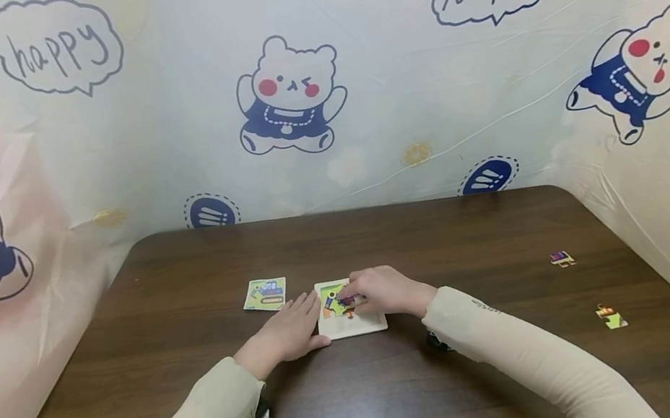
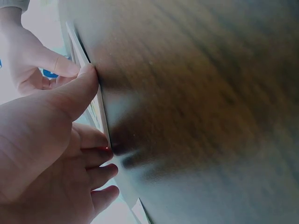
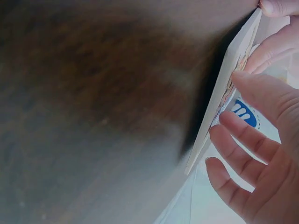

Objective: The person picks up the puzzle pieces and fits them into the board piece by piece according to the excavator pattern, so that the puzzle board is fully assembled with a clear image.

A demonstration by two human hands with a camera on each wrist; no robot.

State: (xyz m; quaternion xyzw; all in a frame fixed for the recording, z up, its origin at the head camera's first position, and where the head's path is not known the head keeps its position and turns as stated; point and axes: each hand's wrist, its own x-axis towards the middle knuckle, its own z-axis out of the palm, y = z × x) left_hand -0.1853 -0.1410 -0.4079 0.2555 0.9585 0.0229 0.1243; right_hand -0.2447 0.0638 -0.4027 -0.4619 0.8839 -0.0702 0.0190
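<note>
A white puzzle tray point(image 1: 369, 324) lies on the table with a colourful, partly filled jigsaw point(image 1: 331, 301) in its upper left. My left hand point(image 1: 290, 329) rests along the tray's left side, fingers straight, with the thumb at the near left corner. In the left wrist view, the left thumb point(image 2: 84, 84) and forefinger touch the tray's edge. From the right, my right hand point(image 1: 388, 292) reaches over the tray, thumb and fingertips on the puzzle pieces. The right wrist view shows the right hand's fingers point(image 3: 252, 140) spread and gently bent, thumb on the jigsaw's surface.
A picture card point(image 1: 266, 294) of a blue digger lies left of the tray, just beyond my left fingertips. Two loose jigsaw pieces lie far to the right: a purple one point(image 1: 561, 259) and a yellow-green one point(image 1: 612, 317). A printed cloth point(image 1: 377, 144) hangs behind the dark wooden table point(image 1: 501, 387).
</note>
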